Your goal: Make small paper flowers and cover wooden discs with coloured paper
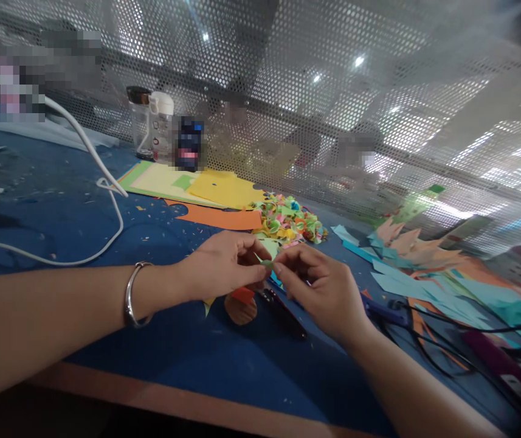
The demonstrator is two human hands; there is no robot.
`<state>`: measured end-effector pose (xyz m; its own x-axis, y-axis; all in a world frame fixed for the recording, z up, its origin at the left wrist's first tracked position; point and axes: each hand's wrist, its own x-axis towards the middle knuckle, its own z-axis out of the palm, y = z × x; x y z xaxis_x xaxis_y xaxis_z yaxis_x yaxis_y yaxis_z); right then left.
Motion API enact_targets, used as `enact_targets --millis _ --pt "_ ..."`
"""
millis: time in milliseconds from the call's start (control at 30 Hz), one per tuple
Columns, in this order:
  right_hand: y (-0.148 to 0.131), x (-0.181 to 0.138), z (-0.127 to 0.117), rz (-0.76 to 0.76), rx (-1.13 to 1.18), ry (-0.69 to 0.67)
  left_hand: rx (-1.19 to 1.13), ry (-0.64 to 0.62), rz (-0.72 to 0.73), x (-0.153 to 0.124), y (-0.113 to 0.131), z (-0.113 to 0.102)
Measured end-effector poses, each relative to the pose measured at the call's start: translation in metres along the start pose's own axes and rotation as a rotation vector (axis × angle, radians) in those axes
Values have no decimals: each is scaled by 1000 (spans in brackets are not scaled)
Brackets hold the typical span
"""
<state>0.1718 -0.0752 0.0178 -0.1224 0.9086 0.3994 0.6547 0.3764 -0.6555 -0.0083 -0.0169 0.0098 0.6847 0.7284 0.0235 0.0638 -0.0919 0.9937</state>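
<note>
My left hand and my right hand meet above the blue table, fingertips pinched together on a small green paper piece. A silver bangle sits on my left wrist. Under the hands lie an orange paper scrap, a round brown piece and a dark tool. Just beyond the hands is a pile of small colourful curled paper pieces.
Yellow, green and orange paper sheets lie at the back, by a clear bottle. A white cable loops across the left. Teal and orange paper cuttings and black cables cover the right. A perforated metal screen stands behind.
</note>
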Motion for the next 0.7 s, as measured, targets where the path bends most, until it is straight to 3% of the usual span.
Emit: enact_targets --millis 433,500,633,700 --pt "-4 2 -3 6 75 -30 10 -99 -14 0 4 -5" --pt "-6 2 -4 24 112 -49 144 -97 60 -2 5 -6" --pt "-9 1 -6 82 205 -105 634 -20 413 -7 10 -10" --pt "-10 0 -7 107 241 -115 740 -36 533 -8 10 -13"
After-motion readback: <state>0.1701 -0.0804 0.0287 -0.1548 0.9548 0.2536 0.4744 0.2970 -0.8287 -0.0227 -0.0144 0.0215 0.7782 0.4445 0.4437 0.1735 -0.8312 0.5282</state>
